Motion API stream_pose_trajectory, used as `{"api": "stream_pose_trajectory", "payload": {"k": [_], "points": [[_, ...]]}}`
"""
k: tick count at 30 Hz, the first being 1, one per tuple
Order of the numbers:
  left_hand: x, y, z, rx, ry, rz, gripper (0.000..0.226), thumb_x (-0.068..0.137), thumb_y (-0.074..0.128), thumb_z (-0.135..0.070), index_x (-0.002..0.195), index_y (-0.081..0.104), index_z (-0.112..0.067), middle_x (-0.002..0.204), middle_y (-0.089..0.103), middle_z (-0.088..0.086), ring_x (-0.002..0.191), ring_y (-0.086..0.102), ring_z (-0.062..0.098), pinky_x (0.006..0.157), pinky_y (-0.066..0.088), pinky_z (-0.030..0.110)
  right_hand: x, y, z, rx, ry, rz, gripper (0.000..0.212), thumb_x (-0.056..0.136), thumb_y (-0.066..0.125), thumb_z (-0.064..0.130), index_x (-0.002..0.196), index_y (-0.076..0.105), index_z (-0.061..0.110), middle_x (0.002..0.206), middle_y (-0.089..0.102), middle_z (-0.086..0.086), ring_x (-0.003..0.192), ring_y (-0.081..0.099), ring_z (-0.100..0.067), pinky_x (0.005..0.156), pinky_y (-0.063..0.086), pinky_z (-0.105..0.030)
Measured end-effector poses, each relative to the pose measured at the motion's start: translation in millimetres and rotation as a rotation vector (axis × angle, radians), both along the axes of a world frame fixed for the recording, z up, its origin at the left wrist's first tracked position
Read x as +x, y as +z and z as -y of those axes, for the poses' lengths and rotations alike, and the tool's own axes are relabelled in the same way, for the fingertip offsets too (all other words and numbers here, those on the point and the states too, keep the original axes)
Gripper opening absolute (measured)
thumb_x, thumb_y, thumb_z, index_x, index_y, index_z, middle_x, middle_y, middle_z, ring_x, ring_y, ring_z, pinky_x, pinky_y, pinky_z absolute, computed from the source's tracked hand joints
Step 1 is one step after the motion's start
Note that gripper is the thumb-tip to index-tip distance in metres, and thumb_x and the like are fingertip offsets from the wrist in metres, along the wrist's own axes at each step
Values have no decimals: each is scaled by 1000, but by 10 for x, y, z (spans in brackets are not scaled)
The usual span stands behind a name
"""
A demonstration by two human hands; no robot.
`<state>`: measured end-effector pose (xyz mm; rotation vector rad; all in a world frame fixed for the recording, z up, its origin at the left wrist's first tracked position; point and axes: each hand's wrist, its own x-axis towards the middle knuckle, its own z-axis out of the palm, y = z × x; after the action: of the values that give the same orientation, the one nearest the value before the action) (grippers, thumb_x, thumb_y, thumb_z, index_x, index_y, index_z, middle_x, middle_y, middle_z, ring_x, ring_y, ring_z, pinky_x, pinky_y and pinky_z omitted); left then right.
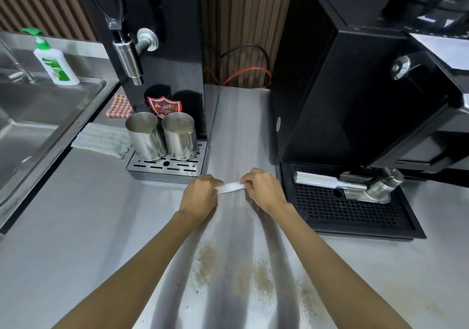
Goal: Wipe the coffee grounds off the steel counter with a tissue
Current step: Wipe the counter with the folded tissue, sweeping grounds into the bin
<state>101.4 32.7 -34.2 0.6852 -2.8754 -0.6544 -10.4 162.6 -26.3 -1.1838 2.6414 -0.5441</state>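
Between the two drip trays, toward the back of the steel counter (76, 214), my left hand (200, 194) and right hand (264, 189) each pinch one end of a narrow folded tissue (229, 187), stretched crosswise between them, its long axis running left to right; whether it touches the steel I cannot tell. The coffee grounds (256, 273) lie well behind my hands, toward the counter's front edge, scattered in patches between my forearms. Both hands sit about equally far from them, so I judge the wipe must pull back toward me.

Two steel jugs (162, 136) stand on a drip tray (167, 167) beside striped cloth (101, 138).
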Motion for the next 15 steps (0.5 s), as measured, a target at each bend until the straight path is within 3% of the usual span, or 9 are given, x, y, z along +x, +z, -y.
{"api": "stream_pose_trajectory", "payload": {"k": [8,15], "points": [[-100,-104,30,9,-125,72,37,89,46,-1,118,62,-17,104,57,14,94,58,29,69,44,31,-68,-43,3,97,-44,6,36,85,48,-3,104,71,16,105,70,-9,92,62,-33,79,52,-37],[187,-124,-88,72,-382,-9,34,82,57,-1,107,68,-22,82,60,7,86,57,24,76,31,23,345,12,-437,233,-14,0,34,89,47,6,110,68,23,102,68,-6,86,65,-29,77,50,-34]]}}
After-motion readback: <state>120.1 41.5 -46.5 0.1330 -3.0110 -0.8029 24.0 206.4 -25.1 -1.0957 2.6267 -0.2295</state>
